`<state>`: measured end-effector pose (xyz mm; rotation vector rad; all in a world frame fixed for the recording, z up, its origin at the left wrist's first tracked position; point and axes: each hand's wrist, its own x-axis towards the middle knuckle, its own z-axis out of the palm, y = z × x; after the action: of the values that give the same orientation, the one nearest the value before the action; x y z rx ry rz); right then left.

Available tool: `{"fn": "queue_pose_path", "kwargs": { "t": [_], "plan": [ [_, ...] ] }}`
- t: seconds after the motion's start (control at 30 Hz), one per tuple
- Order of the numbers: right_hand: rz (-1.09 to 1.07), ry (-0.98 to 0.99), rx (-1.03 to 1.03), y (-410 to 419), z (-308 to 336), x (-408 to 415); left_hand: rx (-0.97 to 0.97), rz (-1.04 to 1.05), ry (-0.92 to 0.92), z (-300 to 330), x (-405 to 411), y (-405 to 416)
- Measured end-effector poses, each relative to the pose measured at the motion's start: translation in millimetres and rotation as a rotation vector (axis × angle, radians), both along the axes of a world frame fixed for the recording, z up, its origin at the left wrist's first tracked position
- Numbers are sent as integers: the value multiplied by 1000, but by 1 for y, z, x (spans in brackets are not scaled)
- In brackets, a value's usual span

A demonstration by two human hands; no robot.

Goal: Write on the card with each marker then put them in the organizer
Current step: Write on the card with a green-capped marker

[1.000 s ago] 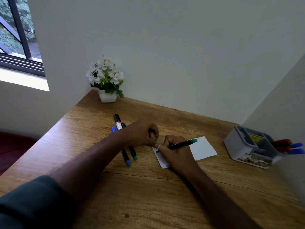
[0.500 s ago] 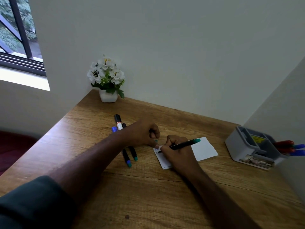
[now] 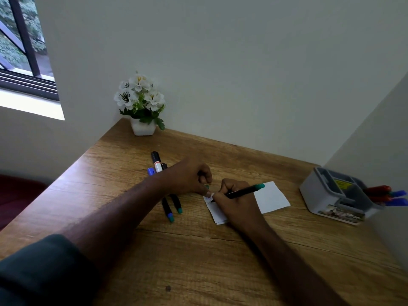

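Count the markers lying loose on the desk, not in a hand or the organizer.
5: a blue-capped marker, a white-labelled marker and a black marker beyond the left forearm, a blue-tipped marker and a green-tipped marker nearer. The arm may hide more.

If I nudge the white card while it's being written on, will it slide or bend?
The card looks thin and flat, so it would probably flex if lifted by one edge. It likely slides easily on the smooth wooden desk; the left hand touches its corner, seemingly pinning it.
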<state>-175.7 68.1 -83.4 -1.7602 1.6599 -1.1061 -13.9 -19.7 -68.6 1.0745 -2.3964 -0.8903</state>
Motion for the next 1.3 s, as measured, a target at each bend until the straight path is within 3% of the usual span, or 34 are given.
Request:
{"fn": "queue_pose_path", "kwargs": {
  "t": [1.3],
  "plan": [
    [-10,-42,-24,1,1,-2,-5,-11,6,-2,0,-2]
  ]
}}
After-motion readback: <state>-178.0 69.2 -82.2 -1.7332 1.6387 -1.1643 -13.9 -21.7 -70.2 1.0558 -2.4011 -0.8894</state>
